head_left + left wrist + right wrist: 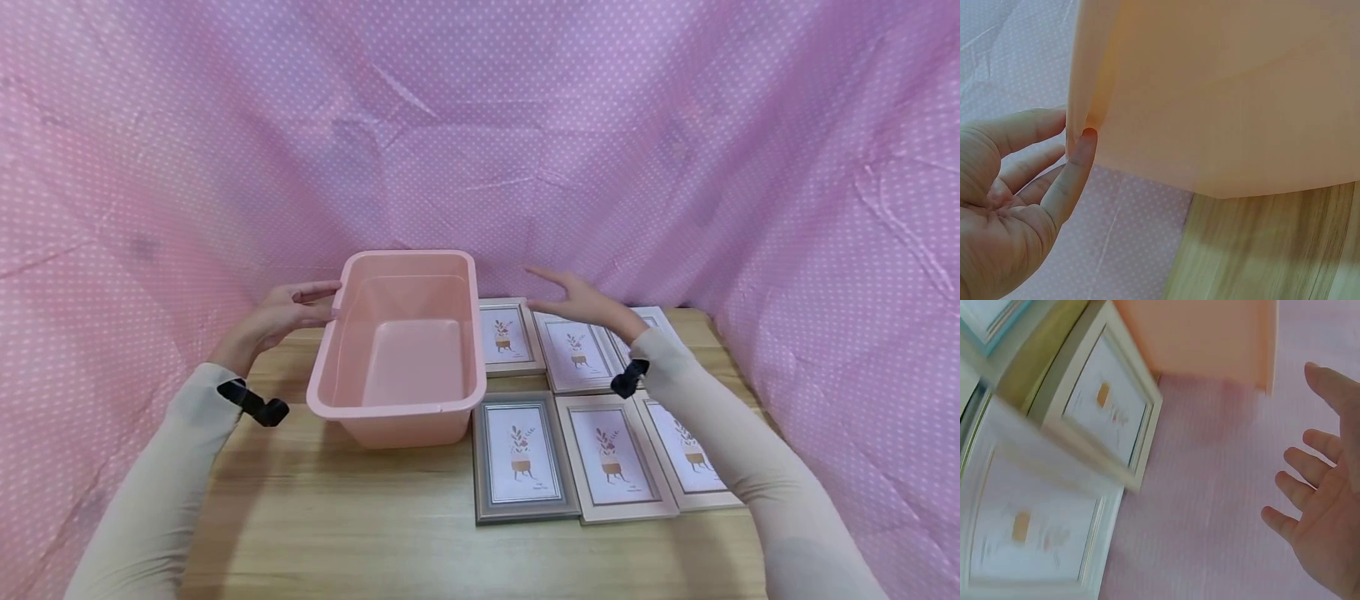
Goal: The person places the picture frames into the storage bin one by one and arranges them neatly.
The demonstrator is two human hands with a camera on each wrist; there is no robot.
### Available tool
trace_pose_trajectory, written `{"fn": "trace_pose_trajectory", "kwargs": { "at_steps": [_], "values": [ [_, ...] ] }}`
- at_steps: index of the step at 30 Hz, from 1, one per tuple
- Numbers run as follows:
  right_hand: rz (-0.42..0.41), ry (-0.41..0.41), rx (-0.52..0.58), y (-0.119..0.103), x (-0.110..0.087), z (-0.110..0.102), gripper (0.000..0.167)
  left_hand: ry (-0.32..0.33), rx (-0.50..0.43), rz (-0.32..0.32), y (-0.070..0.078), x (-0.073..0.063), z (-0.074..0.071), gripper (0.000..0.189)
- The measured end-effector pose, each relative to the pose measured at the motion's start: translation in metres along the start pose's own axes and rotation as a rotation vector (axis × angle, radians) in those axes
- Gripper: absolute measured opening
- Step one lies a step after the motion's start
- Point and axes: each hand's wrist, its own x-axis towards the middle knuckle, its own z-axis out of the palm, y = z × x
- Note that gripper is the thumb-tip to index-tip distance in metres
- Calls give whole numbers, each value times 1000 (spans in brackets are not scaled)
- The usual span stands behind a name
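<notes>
One tub (pixel 405 429), one table (pixel 337 533) — six picture frames (pixel 522 454), two hands (pixel 281 315), two black straps (pixel 253 402).

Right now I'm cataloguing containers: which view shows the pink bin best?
The head view: the pink bin shows nearly whole there, inside included. The left wrist view catches part of one side; the right wrist view, only a piece.

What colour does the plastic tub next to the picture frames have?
Plain light pink; the tub shows best in the head view.
</notes>
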Motion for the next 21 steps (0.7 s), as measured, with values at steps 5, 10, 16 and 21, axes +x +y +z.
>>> {"fn": "trace_pose_trajectory", "kwargs": {
  "at_steps": [5, 10, 16, 21],
  "values": [
    [52, 39, -31, 30, -25, -24, 71, 6, 45, -13, 2, 0, 2, 72],
    [100, 74, -63, 65, -51, -42, 69, 7, 114, 7, 4, -4, 2, 71],
    [172, 114, -78, 102, -88, -58, 68, 2, 157, -8, 4, -5, 2, 72],
    [257, 162, -75, 135, -117, -66, 68, -9, 169, -20, 5, -3, 4, 73]
  ]
}}
